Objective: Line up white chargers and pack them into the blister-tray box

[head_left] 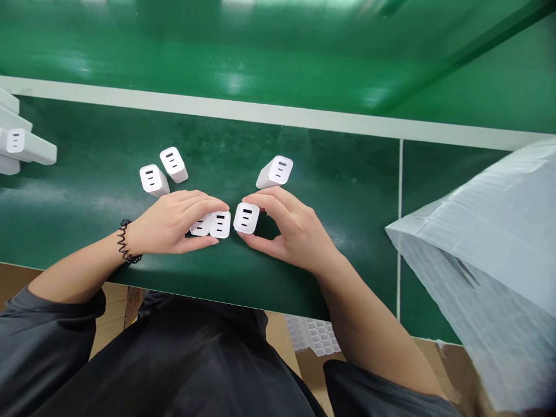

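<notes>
Knocks and slips are the main risks here

The left hand (176, 223) pinches, thumb on the near side and fingers on the far side, a touching pair of white plastic blocks with rounded corners and slotted end faces (220, 226). The right hand (293, 231) pinches a single slotted white plastic block (246, 219) the same way, just beside the pair with a narrow gap between. If that gap closed unevenly, corners could meet first and skew the pieces or scuff their casings. The left grip spans two blocks, so light pressure might let one slide out; how firmly it presses, I cannot tell. Just beyond the left knuckles, two loose white slotted blocks (172, 162) stand on the glossy green tabletop (347, 197), and a lone white slotted block (280, 169) stands near the right knuckles; a careless sweep could tip any of them. A translucent white sheet (478, 231) lies well apart, so snagging seems unlikely
</notes>
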A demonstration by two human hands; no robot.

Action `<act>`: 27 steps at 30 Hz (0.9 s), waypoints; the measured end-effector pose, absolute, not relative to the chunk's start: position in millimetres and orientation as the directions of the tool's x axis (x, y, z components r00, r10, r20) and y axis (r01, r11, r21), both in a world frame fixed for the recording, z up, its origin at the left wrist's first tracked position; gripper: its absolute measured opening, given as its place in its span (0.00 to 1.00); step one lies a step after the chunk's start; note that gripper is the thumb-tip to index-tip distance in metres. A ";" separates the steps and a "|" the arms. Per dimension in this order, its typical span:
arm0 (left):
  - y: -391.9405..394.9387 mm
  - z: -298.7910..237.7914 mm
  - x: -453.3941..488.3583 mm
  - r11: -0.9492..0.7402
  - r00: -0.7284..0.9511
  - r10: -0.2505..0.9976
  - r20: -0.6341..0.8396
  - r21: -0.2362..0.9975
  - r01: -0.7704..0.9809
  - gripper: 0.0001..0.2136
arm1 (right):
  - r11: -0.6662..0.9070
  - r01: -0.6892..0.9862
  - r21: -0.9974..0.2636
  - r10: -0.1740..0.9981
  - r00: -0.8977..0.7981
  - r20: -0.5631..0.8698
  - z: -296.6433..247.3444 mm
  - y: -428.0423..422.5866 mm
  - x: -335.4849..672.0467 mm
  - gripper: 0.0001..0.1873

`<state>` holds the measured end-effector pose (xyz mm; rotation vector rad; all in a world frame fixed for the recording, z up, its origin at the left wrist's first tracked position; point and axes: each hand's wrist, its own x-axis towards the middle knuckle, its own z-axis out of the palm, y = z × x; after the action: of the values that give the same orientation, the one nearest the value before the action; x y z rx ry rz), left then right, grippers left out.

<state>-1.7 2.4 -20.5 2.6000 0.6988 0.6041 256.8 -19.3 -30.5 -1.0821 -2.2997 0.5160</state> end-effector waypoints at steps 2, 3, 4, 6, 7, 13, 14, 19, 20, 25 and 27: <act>2.2 -20.2 -1.6 -0.806 0.784 0.542 0.305 0.453 0.381 0.20 | 0.604 0.585 -0.542 0.790 -0.529 0.309 -30.1 -19.1 256.6 0.15; 2.1 -20.0 -1.6 -0.807 0.784 0.541 0.305 0.450 0.382 0.20 | 0.605 0.585 -0.540 0.789 -0.529 0.311 -30.1 -18.9 256.5 0.15; 2.0 -19.8 -1.7 -0.809 0.785 0.539 0.304 0.447 0.381 0.20 | 0.606 0.584 -0.540 0.789 -0.528 0.315 -30.1 -18.8 256.6 0.15; 2.0 -19.3 -1.8 -0.810 0.788 0.537 0.300 0.446 0.382 0.20 | 0.604 0.580 -0.546 0.790 -0.526 0.315 -30.1 -18.5 256.7 0.15; 1.9 -19.2 -1.9 -0.810 0.789 0.536 0.299 0.446 0.381 0.20 | 0.599 0.580 -0.552 0.793 -0.524 0.310 -30.2 -18.4 256.9 0.15; 1.7 -19.0 -1.7 -0.812 0.792 0.534 0.295 0.438 0.385 0.19 | 0.566 0.592 -0.574 0.815 -0.505 0.284 -30.5 -18.2 257.5 0.16; 1.6 -19.1 -1.8 -0.813 0.792 0.534 0.295 0.436 0.386 0.19 | 0.565 0.593 -0.574 0.817 -0.503 0.284 -30.5 -18.2 257.6 0.17; 1.7 -19.3 -2.0 -0.816 0.791 0.532 0.302 0.433 0.383 0.19 | 0.572 0.587 -0.574 0.813 -0.499 0.300 -30.0 -18.3 258.0 0.18; 1.8 -19.4 -2.1 -0.817 0.792 0.530 0.303 0.434 0.380 0.19 | 0.576 0.585 -0.571 0.811 -0.496 0.310 -29.8 -18.4 258.0 0.17; 2.0 -19.5 -1.9 -0.819 0.794 0.525 0.307 0.437 0.372 0.19 | 0.578 0.591 -0.563 0.811 -0.494 0.314 -28.8 -18.5 257.9 0.17; 2.0 -19.4 -1.8 -0.818 0.795 0.525 0.305 0.440 0.372 0.19 | 0.572 0.599 -0.561 0.815 -0.494 0.303 -28.5 -18.5 257.7 0.17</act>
<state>-1.8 2.0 -19.4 2.6244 0.6806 0.5956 257.7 -18.5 -28.5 -1.1271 -2.2609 0.5234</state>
